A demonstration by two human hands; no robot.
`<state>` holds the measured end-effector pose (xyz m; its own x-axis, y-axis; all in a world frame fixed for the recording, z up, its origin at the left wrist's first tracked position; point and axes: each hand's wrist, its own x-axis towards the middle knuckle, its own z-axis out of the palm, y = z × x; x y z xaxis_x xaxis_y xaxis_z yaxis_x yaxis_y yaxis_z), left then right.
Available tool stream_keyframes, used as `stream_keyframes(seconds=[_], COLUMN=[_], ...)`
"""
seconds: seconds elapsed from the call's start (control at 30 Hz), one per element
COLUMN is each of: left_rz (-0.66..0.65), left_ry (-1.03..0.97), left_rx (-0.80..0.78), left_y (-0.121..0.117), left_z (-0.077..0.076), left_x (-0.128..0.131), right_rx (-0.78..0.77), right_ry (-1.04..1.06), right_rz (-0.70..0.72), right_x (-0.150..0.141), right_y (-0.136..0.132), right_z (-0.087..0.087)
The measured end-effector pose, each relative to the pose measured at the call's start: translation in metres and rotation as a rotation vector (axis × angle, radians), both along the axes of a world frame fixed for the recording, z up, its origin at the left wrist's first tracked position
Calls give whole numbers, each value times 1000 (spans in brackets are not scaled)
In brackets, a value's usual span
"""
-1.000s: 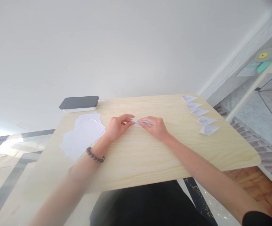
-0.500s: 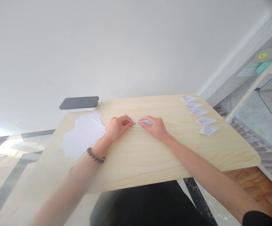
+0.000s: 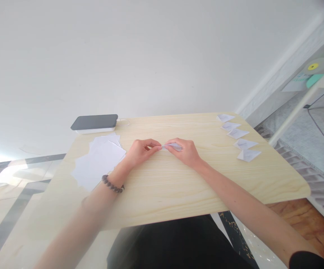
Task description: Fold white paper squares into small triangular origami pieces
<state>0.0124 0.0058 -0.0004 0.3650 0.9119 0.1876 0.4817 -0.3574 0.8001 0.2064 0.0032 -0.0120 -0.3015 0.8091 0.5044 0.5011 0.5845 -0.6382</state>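
- Left hand (image 3: 141, 151): fingers pinched on the left tip of a small folded paper (image 3: 176, 145), center of scene.
- Right hand (image 3: 187, 151): thumb and index fingers closed on same paper, gripping its wider right part; fold details partly hidden.
- Paper held just over the pale wood surface (image 3: 162, 190), between the hands; can't tell if it touches.
- Fingertips of both hands near each other, short bit of paper showing between.
- Loose white sheets (image 3: 100, 162): overlapping pile, left side, beside left forearm.
- Five folded pieces (image 3: 238, 133): white, pointed, loose row along the right side, far end toward middle; some show dark lines.
- Dark-topped device (image 3: 96, 122) with white base: far left, beyond the sheets; white cable (image 3: 125, 120) on its right side.
- Dark bead bracelet (image 3: 113, 185) on left wrist.
- Plain wall (image 3: 150, 56) behind far edge.
- Black clothing (image 3: 164, 243) below near edge.
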Motion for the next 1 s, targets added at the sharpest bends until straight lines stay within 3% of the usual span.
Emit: stream_keyframes(seconds=[0.4,0.73,0.9,1.0], left_rz=[-16,-64,36,118], left_ry=[157,90,45,26], left_rx=[206,37,38,26], left_y=[3,0,2,4], left_z=[-3,-1,0,-1], left_x=[2,1,1,-2], right_rx=[15,-13,-177,-326], right_ry=[-30,-37,42,153], right_rz=[41,60,7,48], right_x=[-2,-2,1,5], right_y=[0,1,7,11], right_z=[-1,-2,-3,-3])
